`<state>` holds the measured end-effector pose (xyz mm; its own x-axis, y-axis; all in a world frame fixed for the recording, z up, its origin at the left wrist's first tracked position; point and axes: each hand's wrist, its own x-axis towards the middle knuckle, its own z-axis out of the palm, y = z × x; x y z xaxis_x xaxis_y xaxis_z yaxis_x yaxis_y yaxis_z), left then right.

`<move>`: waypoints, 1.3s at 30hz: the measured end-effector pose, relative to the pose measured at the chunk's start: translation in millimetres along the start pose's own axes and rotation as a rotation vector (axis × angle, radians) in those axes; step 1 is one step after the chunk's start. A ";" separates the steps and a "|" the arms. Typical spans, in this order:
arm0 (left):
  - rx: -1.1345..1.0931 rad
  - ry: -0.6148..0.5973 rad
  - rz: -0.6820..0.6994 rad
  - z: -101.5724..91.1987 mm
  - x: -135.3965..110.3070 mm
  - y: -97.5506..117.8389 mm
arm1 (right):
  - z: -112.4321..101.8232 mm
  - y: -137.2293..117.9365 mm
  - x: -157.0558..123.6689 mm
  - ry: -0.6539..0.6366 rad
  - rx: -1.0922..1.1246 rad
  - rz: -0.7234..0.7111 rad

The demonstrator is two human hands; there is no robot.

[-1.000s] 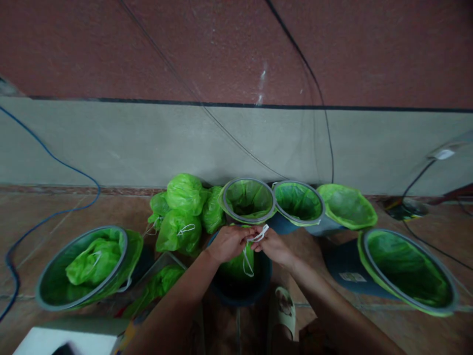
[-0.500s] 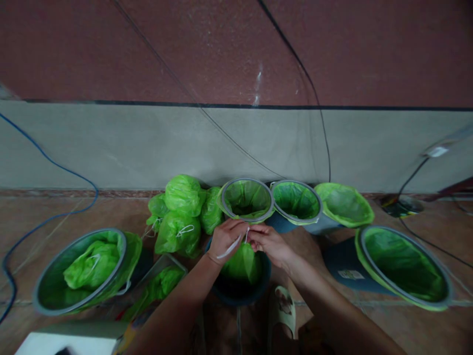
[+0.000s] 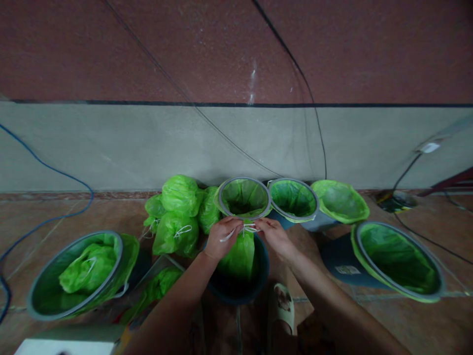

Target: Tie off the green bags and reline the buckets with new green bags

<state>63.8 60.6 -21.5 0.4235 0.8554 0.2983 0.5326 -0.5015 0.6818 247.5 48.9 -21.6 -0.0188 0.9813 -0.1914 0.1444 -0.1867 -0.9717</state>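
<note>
A green plastic bag [image 3: 239, 256] hangs with its neck gathered, over and partly inside a dark blue bin [image 3: 263, 276] in front of me. White drawstring [image 3: 250, 228] crosses the bag's neck between my hands. My left hand [image 3: 223, 237] is closed on the drawstring at the left side, and a loose white end lies across its fingers. On the other side my right hand [image 3: 272, 235] pinches the drawstring, fingers pressed together. The bag's lower part is in the bin's shadow.
Several tied green bags [image 3: 177, 229] are heaped by the wall. Lined bins stand behind my hands [image 3: 244, 197], at right [image 3: 399, 261] and at left [image 3: 76, 276], the left one holding a tied bag. A blue cable [image 3: 55, 167] and a sandal [image 3: 281, 305] are on the floor.
My hands have drawn slightly apart, and the white drawstring is now stretched between them across the bag's neck. The bag looks taller and more upright. The view has shifted slightly.
</note>
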 end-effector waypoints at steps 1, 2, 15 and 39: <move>0.022 -0.015 -0.016 -1.4 0.1 -0.7 | -2.8 1.5 1.0 -0.015 0.002 0.032; 0.053 -0.026 -0.042 -2.5 0.0 -1.8 | -6.1 2.5 1.9 -0.021 -0.014 0.056; -0.751 0.048 -0.764 5.4 7.2 4.3 | -19.4 -14.2 -6.0 0.007 -0.235 0.075; -0.636 -0.255 -0.436 11.4 2.6 13.0 | 2.4 -26.3 -8.7 0.013 0.486 0.126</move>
<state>80.1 54.8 -19.5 0.4686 0.8626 -0.1906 0.2024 0.1052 0.9736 241.5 45.2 5.3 -0.0181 0.9497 -0.3125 -0.3328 -0.3004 -0.8939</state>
